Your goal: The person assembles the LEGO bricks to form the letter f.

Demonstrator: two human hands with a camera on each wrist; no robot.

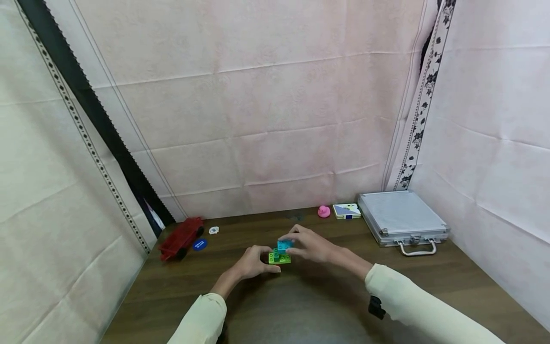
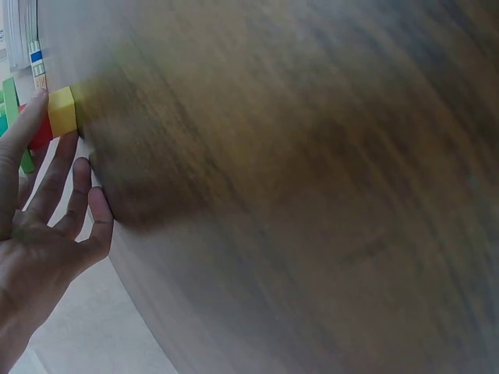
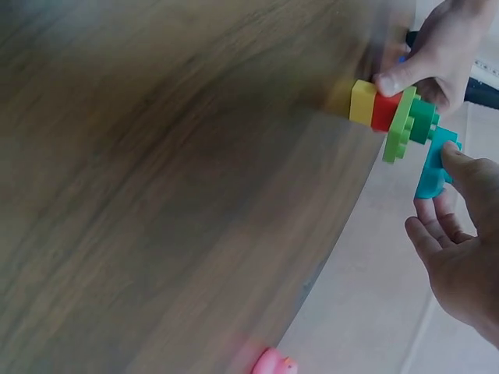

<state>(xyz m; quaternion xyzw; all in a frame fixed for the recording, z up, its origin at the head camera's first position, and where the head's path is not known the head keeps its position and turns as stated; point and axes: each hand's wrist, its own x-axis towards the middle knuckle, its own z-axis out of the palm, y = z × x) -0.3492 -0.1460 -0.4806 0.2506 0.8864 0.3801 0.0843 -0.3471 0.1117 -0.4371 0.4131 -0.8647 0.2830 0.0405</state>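
Observation:
A small stack of toy bricks (image 1: 280,256) stands on the wooden table (image 1: 301,306) at its middle. In the right wrist view it reads from the base up: a yellow brick (image 3: 362,102), a red brick (image 3: 384,111), a light green plate (image 3: 399,126) and a dark green brick (image 3: 423,121). My left hand (image 1: 256,262) pinches the lower bricks, its thumb on the red one. My right hand (image 1: 307,245) holds a cyan brick (image 3: 433,165) against the top of the stack. The left wrist view shows only the yellow brick (image 2: 62,111) by my fingertips (image 2: 35,105).
A red toy truck (image 1: 180,237), a blue disc (image 1: 199,244) and a small white piece (image 1: 214,230) lie at the back left. A pink duck (image 1: 324,211), a card box (image 1: 347,210) and a silver case (image 1: 401,222) sit at the back right. Cloth walls close in three sides.

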